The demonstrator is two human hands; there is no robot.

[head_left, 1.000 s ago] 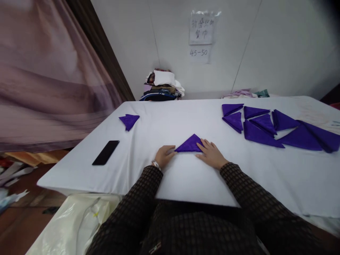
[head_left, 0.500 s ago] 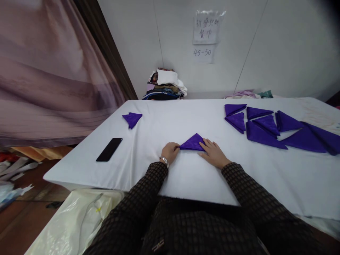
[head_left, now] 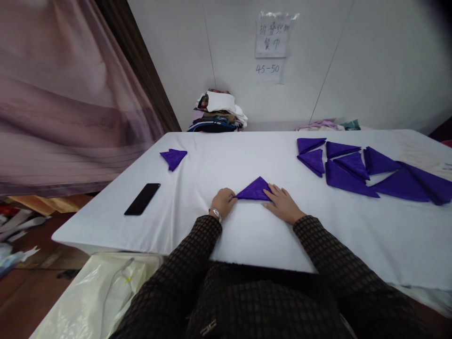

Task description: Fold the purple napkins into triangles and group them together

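Note:
A purple cloth napkin (head_left: pixel 253 189), folded into a triangle, lies on the white-covered table (head_left: pixel 261 235) with its peak pointing away from me. My left hand (head_left: pixel 223 201), wearing a silver watch, pinches the napkin's left corner between closed fingers. Flat on the right part of the napkin rests my right hand (head_left: pixel 282 203), its fingers stretched out and spread; they cover the right corner.
Several folded purple napkins (head_left: pixel 349 181) lie at the right. Another folded napkin (head_left: pixel 174 159) and a black phone (head_left: pixel 142 199) are on the left. A pile of clothes (head_left: pixel 218 113) stands by the wall. Plastic-covered box (head_left: pixel 84 296) below the table's left front.
Both hands keep their places on the napkin, which looks unchanged. The whole view has shifted very slightly.

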